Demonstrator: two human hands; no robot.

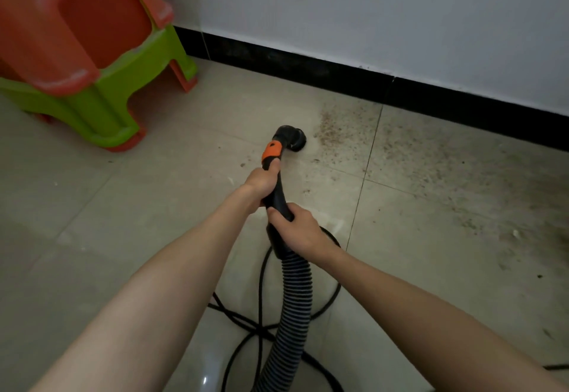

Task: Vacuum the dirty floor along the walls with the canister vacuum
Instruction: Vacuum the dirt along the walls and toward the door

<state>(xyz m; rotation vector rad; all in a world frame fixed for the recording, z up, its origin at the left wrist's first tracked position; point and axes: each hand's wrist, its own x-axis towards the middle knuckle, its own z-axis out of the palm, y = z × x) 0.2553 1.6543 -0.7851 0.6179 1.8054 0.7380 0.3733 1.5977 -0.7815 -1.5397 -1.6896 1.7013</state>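
Your nozzle (292, 137) sits on the tile floor (154, 206), and the dirt (345, 129) starts just to its right and spreads on rightward along the skirting (308, 66), thinning as it goes. So the coming sweep, as I judge it, runs right from the nozzle and a little toward the skirting. The wand (275, 176) has its long axis pointing away from you toward the skirting, nozzle at the far end, hose (295, 299) trailing back toward you.

You have both hands wrapped round the wand. Your left hand (260, 182) grips it just behind the orange collar (272, 151) and is the nearer hand to the nozzle; your right hand (300, 231) grips lower down, where the wand meets the hose. Neither hand is open.

Count: one nozzle, one wand, one hose, one dirt patch, though it is wide and scattered. One black cable (261, 327) loops on the floor behind the nozzle, crossing under the hose; I cannot tell whether it is a single run. Well left of the nozzle stand the stacked stools (92, 62), red over green, at least two. The canister itself is out of view.
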